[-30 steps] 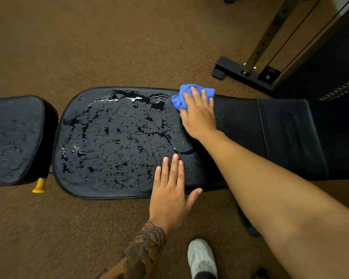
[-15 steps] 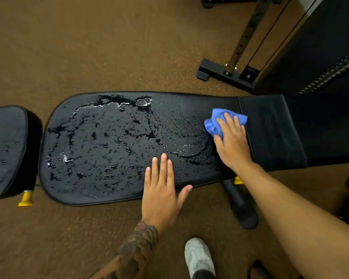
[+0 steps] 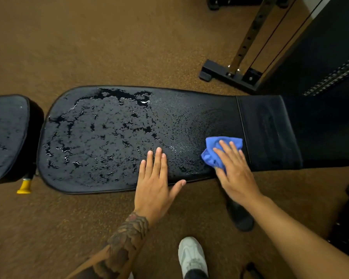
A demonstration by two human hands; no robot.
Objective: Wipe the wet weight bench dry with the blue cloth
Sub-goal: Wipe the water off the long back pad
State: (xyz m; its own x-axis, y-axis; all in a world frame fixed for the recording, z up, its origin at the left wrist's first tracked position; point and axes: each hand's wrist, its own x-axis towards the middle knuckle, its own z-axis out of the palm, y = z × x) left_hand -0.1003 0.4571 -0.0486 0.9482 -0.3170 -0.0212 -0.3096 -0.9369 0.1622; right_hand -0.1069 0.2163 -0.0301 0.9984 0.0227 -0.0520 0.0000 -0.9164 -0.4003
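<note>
The black weight bench pad (image 3: 109, 137) lies across the view, its left and middle covered in pooled water drops. Its right part shows smeared wipe marks and finer droplets. A crumpled blue cloth (image 3: 214, 147) sits at the pad's near right edge, and my right hand (image 3: 234, 170) presses flat on it with straight fingers. My left hand (image 3: 155, 184) rests flat on the pad's near edge, fingers straight and thumb spread. A separate black seat pad (image 3: 6, 135) at the far left also carries some water.
Brown carpet surrounds the bench. A rack's black base and metal upright (image 3: 232, 75) stand behind at right. A yellow cap (image 3: 24, 187) shows under the bench at left, a black foot (image 3: 240, 216) under my right arm, and my white shoe (image 3: 191, 256) below.
My right hand has swept the blue cloth from the pad's far edge across to its near right edge, leaving a smeared arc. The left hand has stayed put.
</note>
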